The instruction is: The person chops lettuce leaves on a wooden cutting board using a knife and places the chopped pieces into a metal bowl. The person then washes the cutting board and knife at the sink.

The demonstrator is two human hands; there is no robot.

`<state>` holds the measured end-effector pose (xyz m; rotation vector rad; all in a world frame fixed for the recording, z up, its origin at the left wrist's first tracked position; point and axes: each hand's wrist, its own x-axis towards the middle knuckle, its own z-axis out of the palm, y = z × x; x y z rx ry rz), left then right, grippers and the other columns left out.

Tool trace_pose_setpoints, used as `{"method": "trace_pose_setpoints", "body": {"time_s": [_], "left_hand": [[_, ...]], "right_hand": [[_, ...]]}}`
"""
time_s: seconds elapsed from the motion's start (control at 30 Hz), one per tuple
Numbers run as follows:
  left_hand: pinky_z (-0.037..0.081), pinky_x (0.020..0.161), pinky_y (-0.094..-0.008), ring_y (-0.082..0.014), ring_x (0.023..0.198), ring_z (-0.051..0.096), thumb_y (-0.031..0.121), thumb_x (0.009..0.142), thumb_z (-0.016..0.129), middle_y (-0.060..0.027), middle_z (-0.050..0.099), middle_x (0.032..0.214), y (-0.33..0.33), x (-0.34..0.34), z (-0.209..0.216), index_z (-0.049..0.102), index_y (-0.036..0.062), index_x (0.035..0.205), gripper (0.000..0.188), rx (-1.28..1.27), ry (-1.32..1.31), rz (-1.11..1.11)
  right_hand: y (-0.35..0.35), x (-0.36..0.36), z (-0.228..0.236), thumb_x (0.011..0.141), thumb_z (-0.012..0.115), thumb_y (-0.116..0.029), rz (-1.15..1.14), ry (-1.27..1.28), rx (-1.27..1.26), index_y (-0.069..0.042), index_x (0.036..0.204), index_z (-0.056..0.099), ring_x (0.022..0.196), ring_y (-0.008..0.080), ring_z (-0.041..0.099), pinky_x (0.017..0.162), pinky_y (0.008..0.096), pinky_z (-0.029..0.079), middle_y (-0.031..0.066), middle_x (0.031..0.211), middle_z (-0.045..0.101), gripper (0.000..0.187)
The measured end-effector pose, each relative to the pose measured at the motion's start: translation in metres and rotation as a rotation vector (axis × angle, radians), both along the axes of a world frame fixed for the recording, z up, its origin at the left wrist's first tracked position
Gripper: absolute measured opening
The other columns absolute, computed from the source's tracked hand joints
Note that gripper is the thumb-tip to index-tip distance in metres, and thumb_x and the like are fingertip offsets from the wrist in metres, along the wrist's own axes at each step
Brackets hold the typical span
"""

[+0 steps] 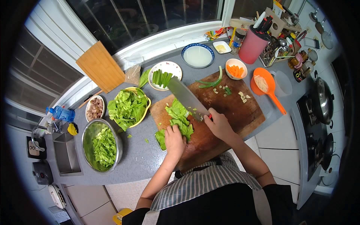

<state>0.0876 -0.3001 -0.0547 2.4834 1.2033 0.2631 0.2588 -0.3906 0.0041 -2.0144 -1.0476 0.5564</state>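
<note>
My right hand (219, 125) grips a cleaver (185, 96) by its handle. The broad blade points to the far left, above the wooden cutting board (234, 116). Green lettuce leaves (179, 112) lie on the board's left part, just left of the blade. My left hand (174, 141) presses on their near end with bent fingers. Beside that hand, a small dish holding more green leaves (160, 138) sits at the board's left edge. A bent scallion piece (212, 81) and garlic bits (244, 97) rest on the board's far and right parts.
To the left are a metal bowl (119, 144) of torn lettuce, a yellow basket (148, 108) of leaves and a plate of meat (95, 108). Behind the board stand a plate of cut green stalks (162, 78) and a carrot bowl (235, 71). An orange strainer (275, 100) lies right.
</note>
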Motion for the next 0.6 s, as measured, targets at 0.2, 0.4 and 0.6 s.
{"method": "trace_pose_setpoints", "body": {"time_s": [0.2, 0.4, 0.6], "left_hand": [[0.048, 0.076, -0.0411, -0.0368, 0.092, 0.051, -0.002, 0.071, 0.056, -0.0190, 0.050, 0.096, 0.000, -0.006, -0.028, 0.049, 0.0004, 0.099, 0.029, 0.177, 0.049, -0.030], [0.049, 0.072, -0.0446, -0.0386, 0.087, 0.054, -0.006, 0.069, 0.056, -0.0189, 0.052, 0.090, 0.011, -0.014, -0.025, 0.055, 0.0018, 0.098, 0.030, 0.106, -0.130, -0.037], [0.050, 0.078, -0.0394, -0.0369, 0.086, 0.063, -0.007, 0.064, 0.061, -0.0221, 0.064, 0.093, 0.029, -0.021, 0.004, 0.065, 0.0015, 0.097, 0.035, -0.086, -0.332, 0.053]], "right_hand": [[0.001, -0.021, -0.016, 0.088, 0.053, -0.024, 0.216, -0.239, -0.232, -0.006, 0.087, 0.048, 0.068, 0.0402, 0.062, 0.061, 0.0513, 0.049, 0.0191, 0.068, 0.061, 0.019], [0.006, -0.030, -0.034, 0.088, 0.053, -0.024, 0.284, -0.321, -0.352, -0.004, 0.086, 0.047, 0.066, 0.0384, 0.063, 0.059, 0.0495, 0.051, 0.0190, 0.066, 0.062, 0.021], [0.002, -0.042, -0.043, 0.089, 0.053, -0.025, 0.248, -0.302, -0.385, -0.003, 0.087, 0.047, 0.066, 0.0386, 0.063, 0.059, 0.0500, 0.051, 0.0191, 0.066, 0.062, 0.023]]}}
